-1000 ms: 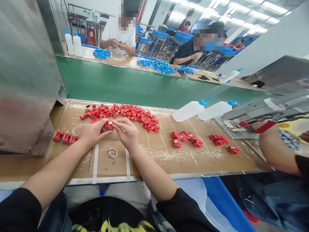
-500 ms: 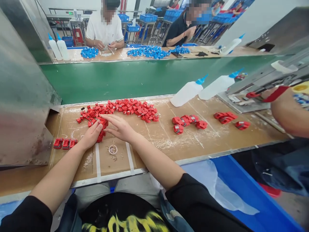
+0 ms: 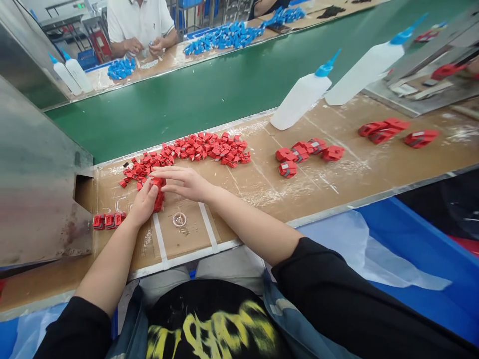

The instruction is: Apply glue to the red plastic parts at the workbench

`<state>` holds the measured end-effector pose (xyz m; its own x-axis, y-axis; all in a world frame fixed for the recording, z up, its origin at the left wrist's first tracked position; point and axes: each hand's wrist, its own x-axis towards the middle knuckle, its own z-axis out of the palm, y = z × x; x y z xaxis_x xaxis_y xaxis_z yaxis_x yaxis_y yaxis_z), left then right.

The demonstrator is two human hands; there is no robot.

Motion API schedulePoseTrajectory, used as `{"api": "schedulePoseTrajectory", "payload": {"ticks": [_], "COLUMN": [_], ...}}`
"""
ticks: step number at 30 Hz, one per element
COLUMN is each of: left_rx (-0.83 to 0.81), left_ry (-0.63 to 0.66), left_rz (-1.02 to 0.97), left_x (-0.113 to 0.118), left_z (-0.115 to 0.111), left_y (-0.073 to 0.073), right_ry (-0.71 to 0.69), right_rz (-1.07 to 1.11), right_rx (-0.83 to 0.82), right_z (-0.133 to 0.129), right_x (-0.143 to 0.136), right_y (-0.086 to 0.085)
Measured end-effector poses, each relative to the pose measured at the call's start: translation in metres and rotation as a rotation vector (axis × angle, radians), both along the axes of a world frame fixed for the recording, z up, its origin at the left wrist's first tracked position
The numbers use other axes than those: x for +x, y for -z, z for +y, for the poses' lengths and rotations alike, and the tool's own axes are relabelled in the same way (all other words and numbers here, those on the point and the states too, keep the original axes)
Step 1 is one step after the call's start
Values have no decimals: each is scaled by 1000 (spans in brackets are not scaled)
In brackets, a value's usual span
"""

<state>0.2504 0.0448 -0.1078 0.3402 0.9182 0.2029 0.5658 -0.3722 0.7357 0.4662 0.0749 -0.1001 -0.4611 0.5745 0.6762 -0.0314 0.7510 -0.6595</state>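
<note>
My left hand [image 3: 145,201] is closed against a cluster of red parts [image 3: 159,197], its thumb pressed on their near side. Over the top of the same cluster reaches my right hand [image 3: 185,182], fingers stretched out and slightly apart. The parts between the hands are partly hidden by my fingers. Behind them a loose pile of red parts [image 3: 209,147] spreads to the right. Three red pieces [image 3: 109,221] stand in a row left of my left wrist. A small clear round dish [image 3: 179,219] lies near the table's front edge.
Two white bottles with blue tips [image 3: 301,99] [image 3: 368,70] stand tilted in view at the right rear. Grouped red blocks [image 3: 299,151] lie on the brown table [image 3: 254,192]. A metal housing [image 3: 41,184] borders the left. Across the green belt [image 3: 187,94], a person handles small parts.
The camera view has turned and tilted, so the table slants more and the bottles look nearer. Both hands remain at the red cluster, with little visible change in their pose.
</note>
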Motion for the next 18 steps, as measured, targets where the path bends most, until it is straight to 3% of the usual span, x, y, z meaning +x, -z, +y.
{"api": "schedulePoseTrajectory", "payload": {"ticks": [4,7,10,12,15,18], "left_rx": [155,289,322,304,238,89], "left_ry": [-72,-102,-77,-74,-102,-135], "left_rz": [311,440,515,533,412,33], "left_x": [-13,-17,-16,-14,-11,-7], "left_z": [0,-1,-2,-3,-2,0], "left_y": [-7,-10,-14,-16,-18,-17], "right_ry": [-35,-101,-225,-219,-111,27], "right_rz": [160,134,90,129,241,274], "right_rx": [-306,-541,-591,-592,-584,-514], "right_z": [3,1,-2,-5,-6,-8], "right_x": [1,-4,-12,-16,-18,-15], "right_y": [-1,3,7,10,14,14]}}
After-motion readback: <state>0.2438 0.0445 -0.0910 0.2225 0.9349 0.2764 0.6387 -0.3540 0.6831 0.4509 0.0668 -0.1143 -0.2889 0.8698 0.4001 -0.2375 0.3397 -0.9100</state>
